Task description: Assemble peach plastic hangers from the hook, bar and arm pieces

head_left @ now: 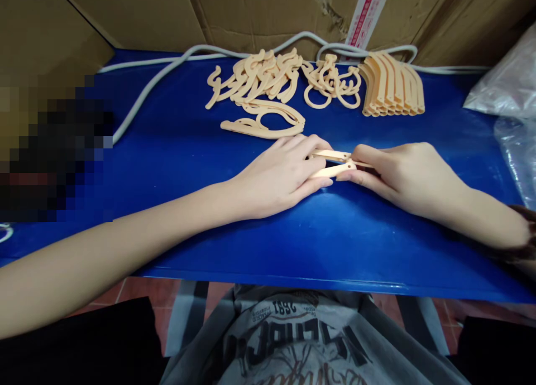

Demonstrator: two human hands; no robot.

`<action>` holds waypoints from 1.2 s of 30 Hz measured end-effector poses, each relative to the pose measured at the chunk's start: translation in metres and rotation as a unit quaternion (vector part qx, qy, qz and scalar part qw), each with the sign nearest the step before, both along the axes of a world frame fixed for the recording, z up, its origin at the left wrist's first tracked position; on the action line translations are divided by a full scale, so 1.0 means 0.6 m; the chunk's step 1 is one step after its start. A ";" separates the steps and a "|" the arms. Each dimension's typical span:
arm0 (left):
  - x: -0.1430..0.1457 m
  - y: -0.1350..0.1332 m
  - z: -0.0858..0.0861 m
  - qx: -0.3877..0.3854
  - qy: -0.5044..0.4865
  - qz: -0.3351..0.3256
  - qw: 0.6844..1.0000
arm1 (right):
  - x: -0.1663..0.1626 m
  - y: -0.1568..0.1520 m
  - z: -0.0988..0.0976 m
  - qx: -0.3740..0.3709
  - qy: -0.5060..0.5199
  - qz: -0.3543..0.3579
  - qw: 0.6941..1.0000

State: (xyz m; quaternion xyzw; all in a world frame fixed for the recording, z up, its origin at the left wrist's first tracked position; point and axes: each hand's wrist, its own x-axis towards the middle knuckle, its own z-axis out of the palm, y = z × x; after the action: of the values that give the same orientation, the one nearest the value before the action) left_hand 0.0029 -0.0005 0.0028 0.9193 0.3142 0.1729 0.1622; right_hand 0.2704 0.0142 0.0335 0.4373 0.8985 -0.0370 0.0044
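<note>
My left hand (281, 176) and my right hand (400, 173) meet at the middle of the blue table (176, 150). Between them they pinch two thin peach plastic hanger pieces (335, 163), which lie flat on the table with their ends together. Fingers of both hands are closed on the pieces, and most of each piece is hidden under my hands. Just beyond my left hand lies an assembled peach hanger (268, 120).
At the back lie a heap of hook-shaped peach parts (255, 78), a smaller heap of ring-shaped parts (330, 81) and a neat stack of curved arms (393, 83). A white cable (167, 72) runs along the back. Clear plastic bags (511, 111) sit right. Cardboard boxes stand behind.
</note>
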 end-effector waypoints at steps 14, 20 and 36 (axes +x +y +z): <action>-0.003 0.000 0.003 0.005 0.011 -0.004 1.000 | 0.006 0.003 -0.002 0.003 0.032 0.022 0.999; -0.002 0.000 0.002 0.007 0.007 -0.007 1.000 | 0.003 0.003 -0.002 -0.008 0.036 0.021 0.999; -0.005 0.002 0.006 0.012 0.022 -0.013 1.000 | -0.003 0.003 0.002 -0.015 0.029 0.015 0.999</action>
State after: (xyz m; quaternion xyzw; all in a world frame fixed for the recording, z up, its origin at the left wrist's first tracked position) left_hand -0.0002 0.0009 0.0064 0.9287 0.3035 0.1546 0.1470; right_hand 0.2689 0.0161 0.0347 0.4221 0.9043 -0.0631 -0.0147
